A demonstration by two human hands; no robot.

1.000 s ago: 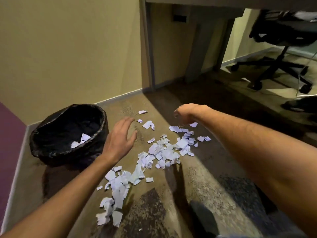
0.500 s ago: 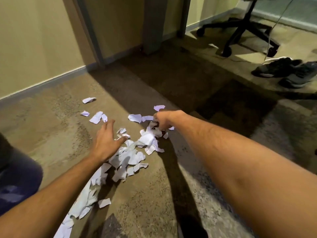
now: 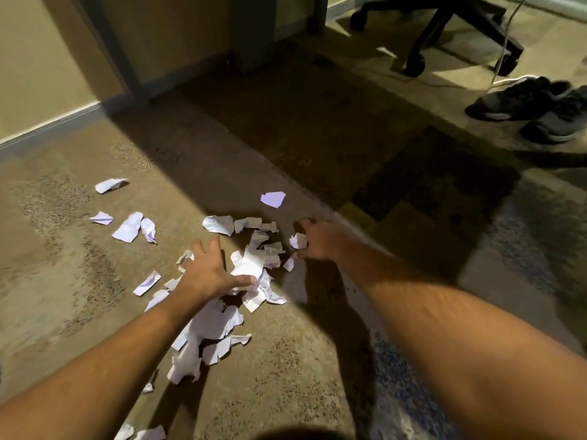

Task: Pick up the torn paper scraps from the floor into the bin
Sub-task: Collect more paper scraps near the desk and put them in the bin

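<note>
Both hands down on the carpet! Left hand [image 3: 208, 274] spread flat, grip apart, pressing the heap of paper scraps [image 3: 251, 268]. Right hand [image 3: 317, 239] at three o'clock of the heap, grip curled around one scrap [image 3: 298, 240]. Five loose scraps lie toward ten o'clock, one [image 3: 273, 198] at twelve. Two shoes [image 3: 536, 109] and a chair base [image 3: 444, 30] at one o'clock.
</note>
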